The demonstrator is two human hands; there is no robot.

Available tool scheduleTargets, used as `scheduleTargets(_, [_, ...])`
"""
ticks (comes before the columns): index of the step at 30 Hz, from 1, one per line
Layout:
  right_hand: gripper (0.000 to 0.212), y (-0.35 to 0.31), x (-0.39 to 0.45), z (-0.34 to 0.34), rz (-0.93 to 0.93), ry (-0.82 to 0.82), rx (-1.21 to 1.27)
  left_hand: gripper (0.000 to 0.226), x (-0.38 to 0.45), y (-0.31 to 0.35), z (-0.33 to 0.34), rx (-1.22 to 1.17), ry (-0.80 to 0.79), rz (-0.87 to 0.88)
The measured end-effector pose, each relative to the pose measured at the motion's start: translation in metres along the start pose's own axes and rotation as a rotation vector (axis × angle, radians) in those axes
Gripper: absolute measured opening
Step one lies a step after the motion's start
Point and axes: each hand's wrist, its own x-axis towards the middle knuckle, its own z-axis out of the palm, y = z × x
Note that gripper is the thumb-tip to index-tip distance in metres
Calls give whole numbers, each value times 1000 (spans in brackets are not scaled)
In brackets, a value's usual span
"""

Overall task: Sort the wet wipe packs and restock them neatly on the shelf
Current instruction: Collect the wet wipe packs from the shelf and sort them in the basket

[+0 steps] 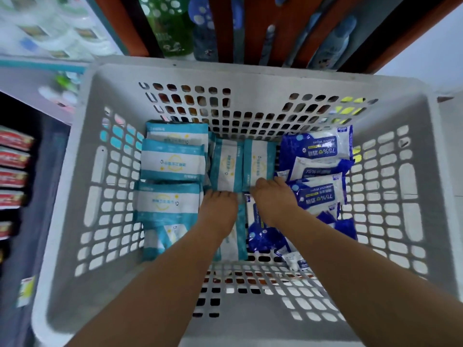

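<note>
Hands reach into the grey basket (pixel 250 71) — left hand (pixel 218 209) and right hand (pixel 271 199) each curl fingers on an upright teal pack (pixel 226 169), so lift both together, leaving the blue packs (pixel 315 149) at the right for later.

Both my arms reach down into the basket (pixel 82 221), my left hand (pixel 218 211) just left of my right hand (pixel 271 200), each touching the near end of one of two packs (pixel 226 166) lying side by side at the middle. More packs (pixel 172 159) lie stacked along the left side, others (pixel 315 156) are heaped on the right. Shelves (pixel 15 171) stand left of the basket and beyond it.
</note>
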Motion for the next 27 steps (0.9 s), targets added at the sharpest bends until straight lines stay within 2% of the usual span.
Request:
scheduleTargets(6, [54,-4,4,14,57,33,-53,34,-3,-1,-1,19,39,38])
scheduleTargets(9, [43,-4,5,16,85,40,-21,32,-6,2,-12,-33,93,66])
scheduleTargets(12, [33,-4,4,14,93,29,32,40,-11,-2,-28,-60,129,32])
scheduleTargets(16, [30,-5,2,13,38,-49,-94,45,-27,-15,-48,-315,167,-170])
scheduleTargets(20, [31,-7,3,13,-13,-84,-140,39,-44,-44,-58,-615,344,-502])
scheduleTargets(22, [30,-8,1,7,0,-19,-42,45,-51,-58,-57,-605,396,-655])
scheduleTargets(24, [23,-13,1,-4,64,86,167,66,-58,-65,-54,-452,385,-721])
scheduleTargets(25, [17,-16,1,-12,114,127,336,80,-60,-65,-52,-330,352,-659])
scheduleTargets(27, [8,-25,4,-25,192,156,597,93,-62,-58,-45,-183,240,-379])
